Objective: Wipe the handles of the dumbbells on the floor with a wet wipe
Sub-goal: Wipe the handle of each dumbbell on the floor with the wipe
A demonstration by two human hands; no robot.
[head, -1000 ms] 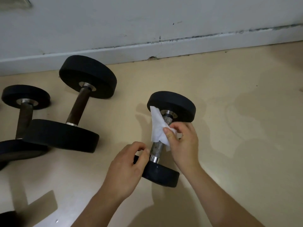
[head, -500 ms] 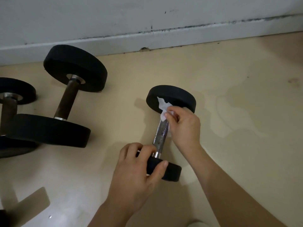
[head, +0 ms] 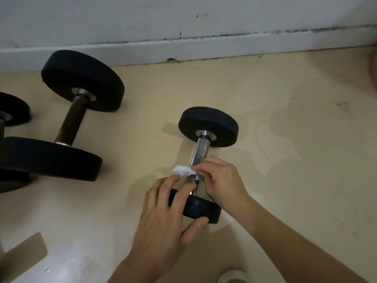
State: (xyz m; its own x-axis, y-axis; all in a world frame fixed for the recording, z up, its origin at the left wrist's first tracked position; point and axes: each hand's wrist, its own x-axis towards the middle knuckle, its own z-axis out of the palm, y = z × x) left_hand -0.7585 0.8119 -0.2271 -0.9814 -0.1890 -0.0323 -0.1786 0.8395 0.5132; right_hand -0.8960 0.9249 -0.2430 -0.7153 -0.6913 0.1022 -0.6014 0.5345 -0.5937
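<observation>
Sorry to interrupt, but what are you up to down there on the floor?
A person is cleaning a small dumbbell. The left hand steadies its near weight while the right hand rubs a white wet wipe on the lower handle. Two larger dumbbells lie to the left, untouched.

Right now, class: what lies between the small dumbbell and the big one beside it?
Head view: only bare floor separates the small dumbbell from the big dumbbell.

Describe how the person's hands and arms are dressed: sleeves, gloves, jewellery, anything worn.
Both the left hand and the right hand are bare: no gloves, rings or watch show. The forearms are uncovered to the frame's edge, with no sleeve, strap or marking in view.
</observation>
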